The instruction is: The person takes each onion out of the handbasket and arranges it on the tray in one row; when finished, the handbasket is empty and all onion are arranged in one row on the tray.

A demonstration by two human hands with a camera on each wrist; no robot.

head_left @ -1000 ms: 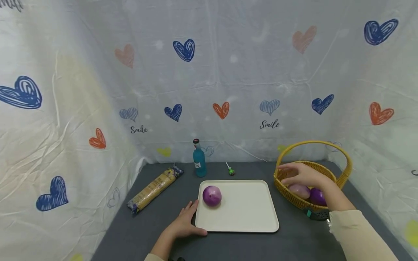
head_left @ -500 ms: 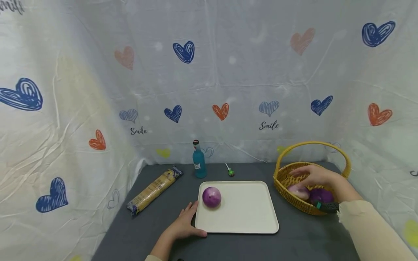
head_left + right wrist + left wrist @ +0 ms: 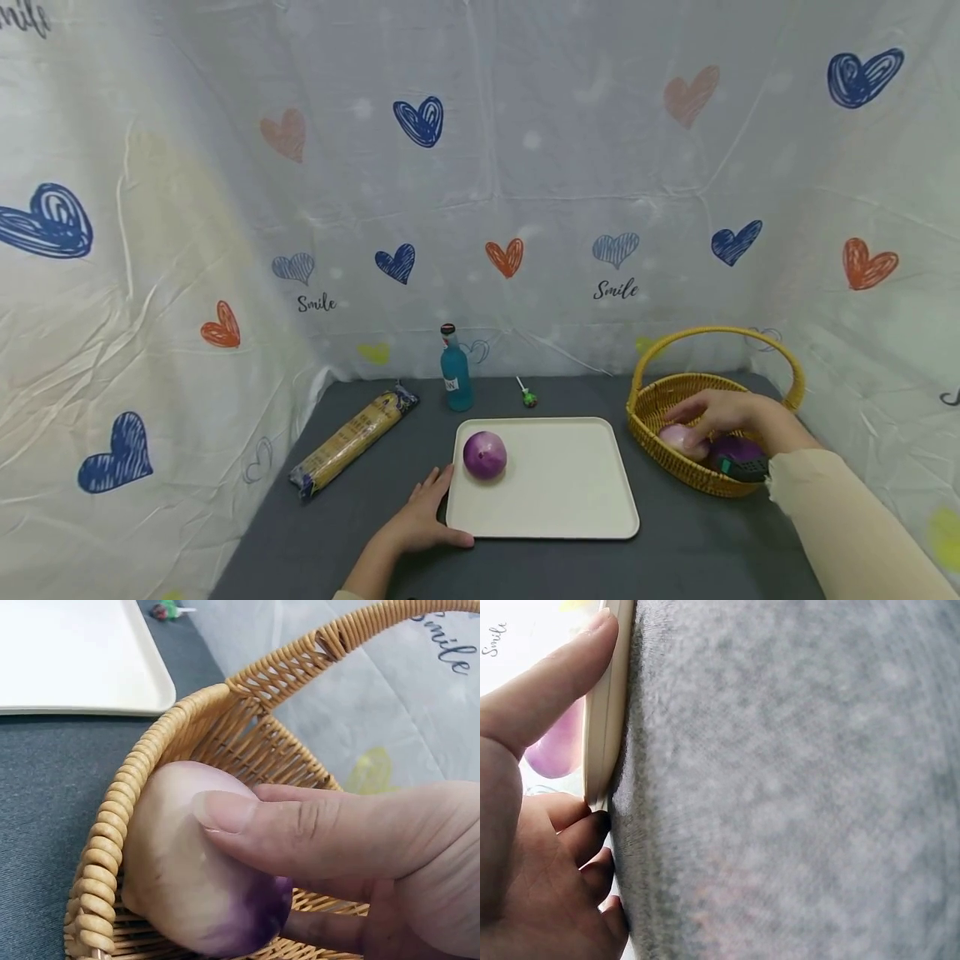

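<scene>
In the head view my right hand (image 3: 716, 412) reaches into a yellow wicker basket (image 3: 656, 454). It grips a pale white-and-purple onion (image 3: 199, 862), with the thumb across its top and the other fingers on its far side. A darker purple vegetable (image 3: 738, 448) lies beside it, partly hidden by the wrist. My left hand (image 3: 422, 518) rests at the near left corner of a cream tray (image 3: 555, 525), thumb straight along the front edge and fingers extended by the left edge. A purple onion (image 3: 484, 456) sits on the tray's left part.
Behind the tray, a blue bottle (image 3: 456, 375) stands upright and a green lollipop (image 3: 528, 397) lies on the dark grey table (image 3: 337, 525). A long yellow packet (image 3: 352, 437) lies at the left. The basket's arched handle (image 3: 716, 331) rises over the right hand. A heart-printed cloth (image 3: 450, 183) hangs behind.
My right hand has moved down and slightly right into the basket, and its fingers have closed round the pale onion. The left hand and the tray have stayed in place.
</scene>
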